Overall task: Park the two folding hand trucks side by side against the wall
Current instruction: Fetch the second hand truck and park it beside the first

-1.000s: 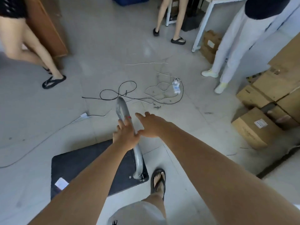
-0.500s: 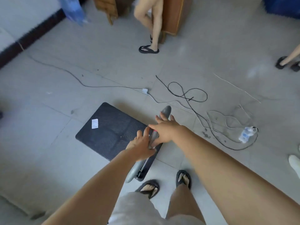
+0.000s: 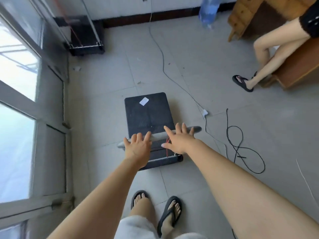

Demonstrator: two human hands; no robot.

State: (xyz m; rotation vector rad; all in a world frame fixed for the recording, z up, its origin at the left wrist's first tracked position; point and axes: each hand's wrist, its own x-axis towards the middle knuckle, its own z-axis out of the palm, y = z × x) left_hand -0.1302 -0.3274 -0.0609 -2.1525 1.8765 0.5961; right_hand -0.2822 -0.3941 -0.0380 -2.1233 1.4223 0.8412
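Observation:
A folding hand truck with a black platform (image 3: 148, 112) and a white label stands on the tiled floor in front of me, its platform pointing at the far wall. Its grey handle bar (image 3: 158, 135) runs crosswise just before my hands. My left hand (image 3: 138, 146) lies over the bar's left part with fingers draped on it. My right hand (image 3: 179, 139) rests on the bar's right part, fingers spread flat. A second hand truck (image 3: 86, 43), black with an upright metal handle, stands against the far wall in the left corner.
A glazed window wall (image 3: 19, 107) runs along the left. A grey cable (image 3: 162, 62) with a white plug (image 3: 204, 112) and a looped black cable (image 3: 241, 147) lie on the floor right of the truck. A person's legs (image 3: 269, 54), wooden furniture (image 3: 296, 66) and a blue bottle (image 3: 207, 12) are at the right.
I have turned left with the truck, so its platform now points at the far wall and the window is in view. My hands have spread apart along the handle.

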